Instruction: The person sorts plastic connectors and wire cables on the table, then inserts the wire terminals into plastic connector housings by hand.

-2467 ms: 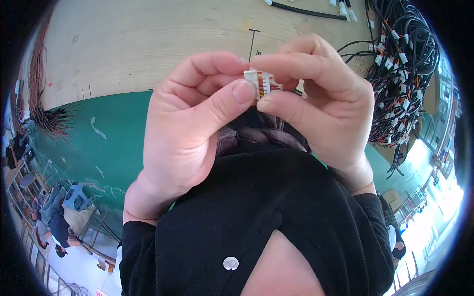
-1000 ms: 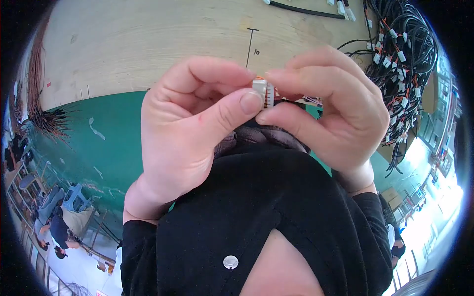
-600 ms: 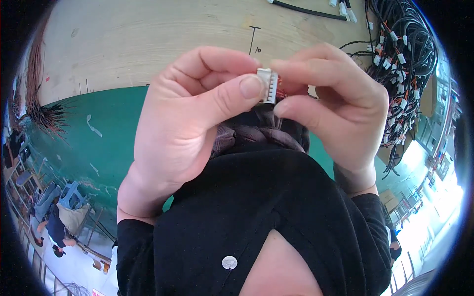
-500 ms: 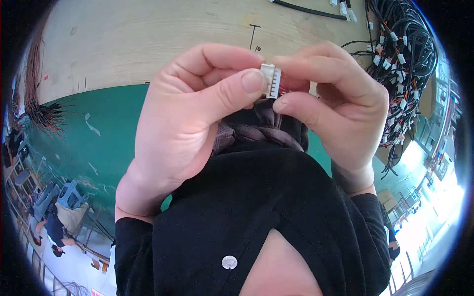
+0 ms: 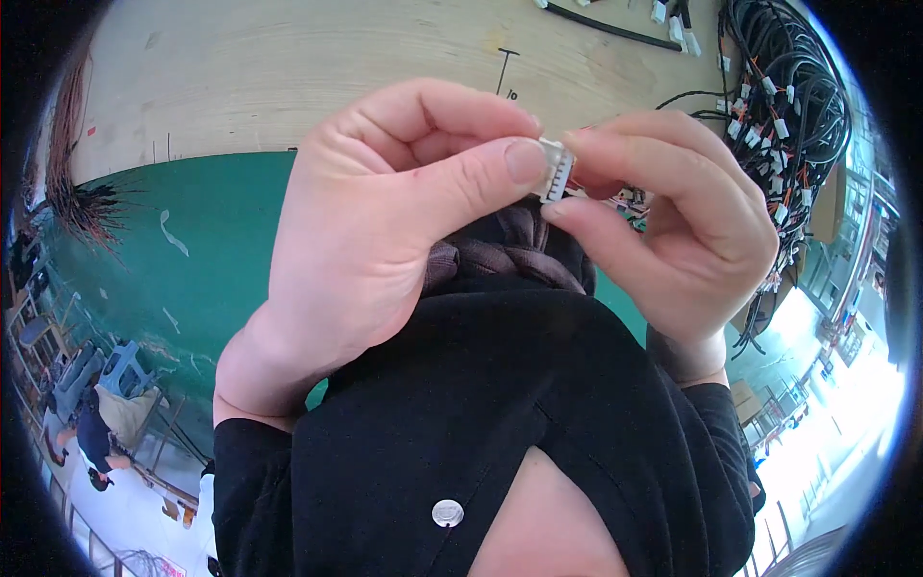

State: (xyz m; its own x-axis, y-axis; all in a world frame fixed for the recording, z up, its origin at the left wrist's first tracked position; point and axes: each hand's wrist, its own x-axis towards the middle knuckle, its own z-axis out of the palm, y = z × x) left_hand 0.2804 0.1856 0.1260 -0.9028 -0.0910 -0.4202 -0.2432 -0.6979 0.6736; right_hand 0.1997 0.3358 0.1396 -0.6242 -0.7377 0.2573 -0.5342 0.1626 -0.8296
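A small white plug connector (image 5: 558,173), with a row of slots along one side, is held up in front of my chest. My left hand (image 5: 375,216) pinches its left end between thumb and forefinger. From the other side, my right hand (image 5: 687,216) closes thumb and forefinger on the connector's top and bottom edges. Thin reddish wires show faintly beside the connector, partly hidden behind the right fingers.
A wooden board (image 5: 240,87) with pen marks lies beyond my hands, above a green surface (image 5: 207,245). Black cables with white connectors (image 5: 788,87) pile at right; a brown wire bundle (image 5: 67,154) hangs at left. A black sleeved cable (image 5: 615,27) lies at the back.
Both hands and the connector have shifted slightly right, and the connector has tilted. Its reddish wires are less visible now.
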